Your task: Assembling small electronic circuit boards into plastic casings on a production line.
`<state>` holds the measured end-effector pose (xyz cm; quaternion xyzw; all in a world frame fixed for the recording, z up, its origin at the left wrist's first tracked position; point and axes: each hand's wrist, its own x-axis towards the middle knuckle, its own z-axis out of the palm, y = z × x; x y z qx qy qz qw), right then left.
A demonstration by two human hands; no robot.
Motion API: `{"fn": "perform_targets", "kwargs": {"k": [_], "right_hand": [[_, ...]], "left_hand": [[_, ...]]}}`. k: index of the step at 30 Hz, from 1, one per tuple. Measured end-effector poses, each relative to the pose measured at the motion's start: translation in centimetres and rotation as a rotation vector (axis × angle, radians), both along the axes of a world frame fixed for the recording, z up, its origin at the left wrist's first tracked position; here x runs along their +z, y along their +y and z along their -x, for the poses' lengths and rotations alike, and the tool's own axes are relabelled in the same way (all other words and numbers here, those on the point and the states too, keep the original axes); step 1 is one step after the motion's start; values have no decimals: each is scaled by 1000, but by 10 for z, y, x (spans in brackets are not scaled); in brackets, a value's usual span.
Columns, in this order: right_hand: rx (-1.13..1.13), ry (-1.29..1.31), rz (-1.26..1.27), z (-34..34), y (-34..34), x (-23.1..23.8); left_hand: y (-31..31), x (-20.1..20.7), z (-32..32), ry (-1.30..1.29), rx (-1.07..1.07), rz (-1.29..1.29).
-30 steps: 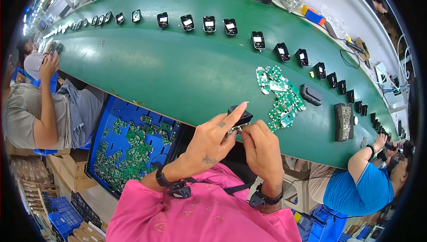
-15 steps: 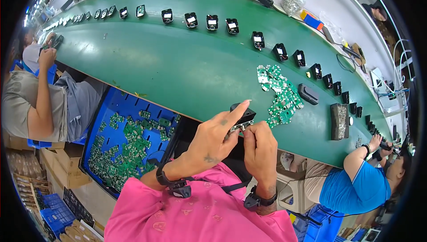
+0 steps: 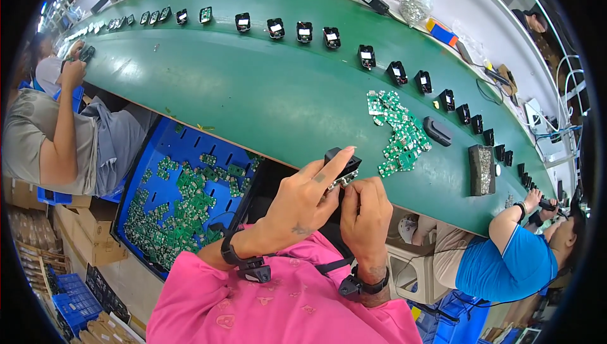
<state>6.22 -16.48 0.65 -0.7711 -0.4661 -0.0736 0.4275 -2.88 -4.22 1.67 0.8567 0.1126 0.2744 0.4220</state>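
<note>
My left hand is closed round a small black plastic housing, its index finger stretched along the top. A metal-edged part, perhaps a circuit board, shows at the housing's near side. Just below and to the right, my right hand is closed in a pinch, thumb against curled fingers. Whatever lies in that pinch is hidden or too small to name. Beyond my hands, a pile of green circuit boards lies on the green table, with a black oblong case beside it.
A curved row of black housings runs along the table. To the right stands a dark block with a speckled top. A blue bin of circuit boards sits below the table's edge. Co-workers sit at left and right.
The right hand has come slightly down from the housing, its fingers still pinched. My left hand keeps its hold on the housing. The whole view has shifted a little.
</note>
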Motion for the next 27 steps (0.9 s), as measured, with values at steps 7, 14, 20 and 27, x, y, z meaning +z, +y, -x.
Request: {"fn": "perform_targets", "kwargs": {"k": [7,14,20,27], "right_hand": [[-15,-101,-6,3,-9,-2],[-66,-100,-34,9,-5,-5],[-15,-39,-22,9,-3,-22],[-101,403,-15,-4,-20,-31]], "left_hand": [[-3,3,1,-17,-63,85],[-14,-6,0,-23,17,-96],[-6,-21,1,-8,-1,72],[1,-28,9,106,-311,794]]}}
